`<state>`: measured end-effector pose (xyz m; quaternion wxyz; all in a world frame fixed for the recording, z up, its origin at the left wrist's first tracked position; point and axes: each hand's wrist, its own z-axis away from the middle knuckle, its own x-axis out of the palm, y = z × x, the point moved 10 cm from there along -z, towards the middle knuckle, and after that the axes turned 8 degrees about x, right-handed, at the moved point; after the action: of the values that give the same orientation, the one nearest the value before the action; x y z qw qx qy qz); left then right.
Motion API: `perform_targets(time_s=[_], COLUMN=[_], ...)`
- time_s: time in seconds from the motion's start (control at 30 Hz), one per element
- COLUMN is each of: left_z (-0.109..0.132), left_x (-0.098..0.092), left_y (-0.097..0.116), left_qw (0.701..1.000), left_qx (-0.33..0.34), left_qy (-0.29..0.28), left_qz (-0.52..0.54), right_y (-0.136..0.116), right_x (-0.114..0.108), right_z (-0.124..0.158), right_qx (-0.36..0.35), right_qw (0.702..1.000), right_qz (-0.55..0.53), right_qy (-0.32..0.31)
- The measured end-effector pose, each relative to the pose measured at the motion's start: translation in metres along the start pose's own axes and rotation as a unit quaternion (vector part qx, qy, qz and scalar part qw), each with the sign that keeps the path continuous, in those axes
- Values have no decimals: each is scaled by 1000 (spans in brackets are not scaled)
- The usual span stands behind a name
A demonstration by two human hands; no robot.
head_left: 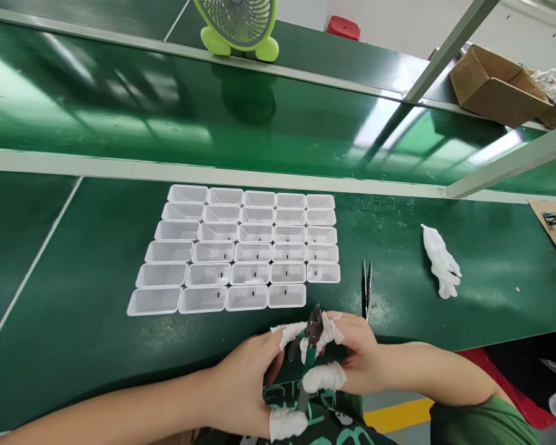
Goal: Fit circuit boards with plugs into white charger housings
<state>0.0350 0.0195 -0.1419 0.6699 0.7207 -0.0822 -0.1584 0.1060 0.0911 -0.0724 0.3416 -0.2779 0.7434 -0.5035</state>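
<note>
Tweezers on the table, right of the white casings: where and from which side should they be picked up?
Pinch the tweezers mid-length, across both arms, from above with the right hand, which lies nearest. They lie flat, pointing away, arms spread at the far end, with room on either side. That hand would first have to free the cutters.

- The bench top (pixel 74 278) is showing up deep glossy green, with thin white lines crossing it.
- The little trays (pixel 241 250) are looking plain white, forming a neat grid.
- The fan (pixel 238 28) is glowing lime green.
- The box (pixel 495 86) is looking cardboard brown and the glove (pixel 440 259) white.
- The tweezers (pixel 366 287) are looking black.
- The left hand (pixel 245 383) and right hand (pixel 356 358) are wearing white fingertip covers.
- The small tool (pixel 314 324) is showing a dark brownish head and a green handle.
</note>
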Motion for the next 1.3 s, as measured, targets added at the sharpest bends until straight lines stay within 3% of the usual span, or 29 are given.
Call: perform_targets(time_s=[0.13, 0.23, 0.4, 0.53, 0.7, 0.93, 1.13, 1.3], left_z=[2, 3, 2, -1, -3, -3, -2, 6], left_x=[-9, -15, -15, -15, -17, -12, -6, 8], left_y=[3, 6, 18, 26, 24, 6, 1, -8], left_qw=[999, 996, 990, 987, 988, 999, 1000, 992], left_qx=[28, 42, 98, 125, 110, 30, 5, -56], left_qy=[41, 68, 72, 74, 77, 28, 11, -63], left_qz=[-24, -47, -73, -67, -76, -23, 17, 98], right_y=[1, 6, 4, 10, 22, 34, 11, -5], right_x=[-8, -2, 9, 10, 13, 13, 8, 5], right_z=[-4, -5, -1, 1, 2, 3, -3, -9], right_qx=[12, 28, 7, 46, 103, 147, 38, -24], right_qw=[999, 998, 994, 995, 992, 987, 998, 996], right_qz=[39, 62, 94, 81, 47, 28, 28, 37], right_qy=[16, -19, -45, -43, -58, -62, -48, -80])
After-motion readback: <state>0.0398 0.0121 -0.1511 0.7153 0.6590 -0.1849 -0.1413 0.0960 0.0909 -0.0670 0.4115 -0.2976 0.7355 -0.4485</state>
